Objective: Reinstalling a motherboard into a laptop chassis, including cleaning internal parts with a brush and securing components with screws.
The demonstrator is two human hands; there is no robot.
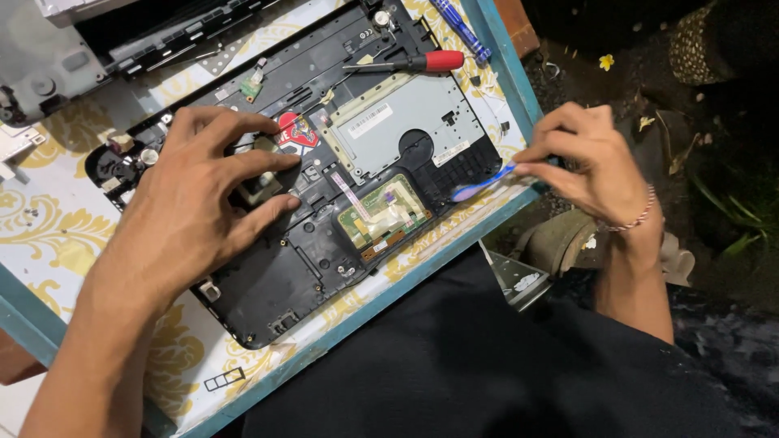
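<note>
Nearest the camera sat the person's dark lap, and just past it the teal-edged table (454, 243) with its cream and gold patterned cover. On it lay the black laptop shell (276, 292), opened up, inner side facing upward.

The left hand (199, 207) lay flat on the shell, fingers spread wide, pinning it down over a small pale part (260, 185) under the fingers; it gripped nothing. The right hand (580, 158) was pinched shut on a blue pry tool (483, 185), its flat tip resting at the shell's near right edge, beside the black grille.

By the look of it, this was the prying stage of a teardown: one hand bracing, the other working the tool at the edge. The next move would call for a steady brace and light leverage, since the green touchpad board (381, 212) and its thin ribbon sat close to the tip.

Further back lay a silver metal plate (402, 118), then a red-handled screwdriver (410, 63) resting on the shell, and beyond it a blue screwdriver (461, 31) on the table's far edge. At the far left sat a grey casing part (36, 65).

The count: two hands, two screwdrivers, one pry tool, one shell, one metal plate, one touchpad board.
</note>
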